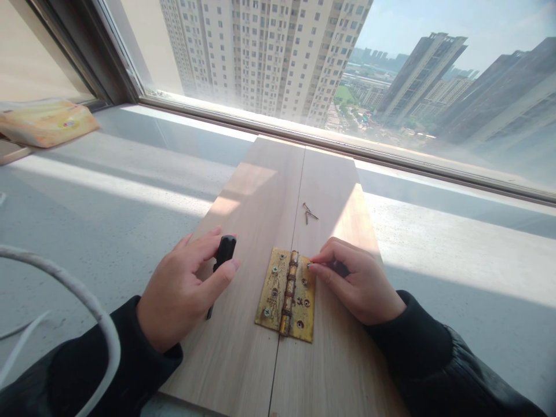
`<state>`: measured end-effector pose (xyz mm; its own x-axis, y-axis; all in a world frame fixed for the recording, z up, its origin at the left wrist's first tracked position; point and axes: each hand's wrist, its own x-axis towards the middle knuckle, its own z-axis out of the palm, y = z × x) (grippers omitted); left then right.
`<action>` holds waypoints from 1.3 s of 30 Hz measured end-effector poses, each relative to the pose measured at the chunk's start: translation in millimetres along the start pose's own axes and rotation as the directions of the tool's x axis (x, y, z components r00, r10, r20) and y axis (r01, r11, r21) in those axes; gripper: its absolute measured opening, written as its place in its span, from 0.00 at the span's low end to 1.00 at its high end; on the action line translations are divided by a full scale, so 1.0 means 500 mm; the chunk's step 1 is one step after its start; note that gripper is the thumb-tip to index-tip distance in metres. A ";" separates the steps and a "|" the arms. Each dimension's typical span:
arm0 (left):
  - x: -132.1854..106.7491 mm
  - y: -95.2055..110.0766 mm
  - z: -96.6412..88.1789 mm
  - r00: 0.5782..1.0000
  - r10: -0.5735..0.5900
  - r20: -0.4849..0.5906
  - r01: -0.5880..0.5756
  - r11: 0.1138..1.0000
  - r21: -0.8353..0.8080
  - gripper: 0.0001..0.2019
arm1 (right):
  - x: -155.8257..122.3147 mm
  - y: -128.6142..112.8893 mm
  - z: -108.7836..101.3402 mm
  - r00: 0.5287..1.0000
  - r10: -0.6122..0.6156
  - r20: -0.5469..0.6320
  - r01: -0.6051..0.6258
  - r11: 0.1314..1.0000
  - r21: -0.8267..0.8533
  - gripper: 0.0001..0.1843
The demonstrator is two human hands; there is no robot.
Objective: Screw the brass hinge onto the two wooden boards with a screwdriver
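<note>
A worn brass-coloured hinge lies flat across the seam between two pale wooden boards. Screws with cross-slot heads sit in its left leaf, while open holes show in the right leaf. My right hand pinches a small screw at the top hole of the right leaf, and the fingertips cover most of it. To the left of the hinge, my left hand grips a black-handled screwdriver, its shaft mostly hidden. Beyond the hinge, several loose screws lie on the right board.
The boards rest on a speckled white sill below a large window. An orange and yellow soft pack lies at the far left. A white cable loops in front of my left sleeve.
</note>
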<state>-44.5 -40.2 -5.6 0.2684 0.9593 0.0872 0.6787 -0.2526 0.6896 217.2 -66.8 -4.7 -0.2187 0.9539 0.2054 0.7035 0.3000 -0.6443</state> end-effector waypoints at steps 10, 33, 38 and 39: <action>-0.003 0.002 0.000 1.000 0.000 0.004 0.000 1.000 0.003 0.17 | 0.000 0.009 -0.002 0.997 -0.077 0.032 0.076 0.996 0.044 0.08; 0.043 0.157 -0.030 0.942 0.335 0.020 -0.325 0.925 -0.199 0.11 | 0.017 -0.128 -0.127 1.000 -0.006 0.003 0.006 0.997 0.073 0.14; 0.097 0.208 0.015 0.857 0.515 0.035 -0.469 0.805 -0.364 0.09 | 0.027 -0.166 -0.135 0.984 -0.072 -0.161 0.059 0.995 -0.082 0.12; 0.102 0.208 0.025 0.847 0.529 0.041 -0.477 0.793 -0.379 0.09 | 0.027 -0.161 -0.131 0.982 -0.061 -0.178 0.043 0.994 -0.103 0.10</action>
<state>48.2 -18.8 61.6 0.6147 0.6742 0.4093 0.1512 -0.6101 0.7778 202.0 -78.3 98.4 -0.1375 0.9179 0.3721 0.7590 0.3390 -0.5558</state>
